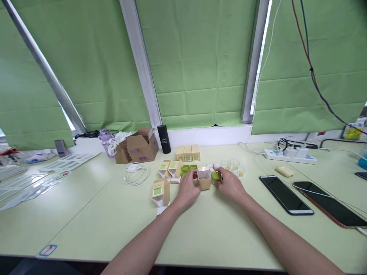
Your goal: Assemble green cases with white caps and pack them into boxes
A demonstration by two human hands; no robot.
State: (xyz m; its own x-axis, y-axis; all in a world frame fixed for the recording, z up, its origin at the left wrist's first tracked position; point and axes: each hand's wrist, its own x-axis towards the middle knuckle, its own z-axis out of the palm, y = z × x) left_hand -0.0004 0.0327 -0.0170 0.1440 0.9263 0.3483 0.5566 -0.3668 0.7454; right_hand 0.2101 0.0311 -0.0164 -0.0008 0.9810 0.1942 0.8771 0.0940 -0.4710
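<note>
A small kraft cardboard box [204, 183] stands upright with its top open and pale inside showing. My left hand [187, 190] is closed at the box's left side; a bit of red shows by its fingertips. My right hand [230, 184] pinches a small green, rounded piece [216, 175] just right of the box. Behind the left hand sit small green square containers [189, 168]. Clear round plastic cups [234, 164] with yellow bits lie beyond the right hand. Opened boxes with green labels, one nearer [160, 191] and two farther [169, 167], stand to the left.
Three closed boxes [187, 152] stand in a row at the back, near a black cylinder [164, 139] and a brown carton [142, 147]. A white charger cable [137, 173] lies left. Two phones, one black-and-white [286, 194], and a power strip [289, 156] are right.
</note>
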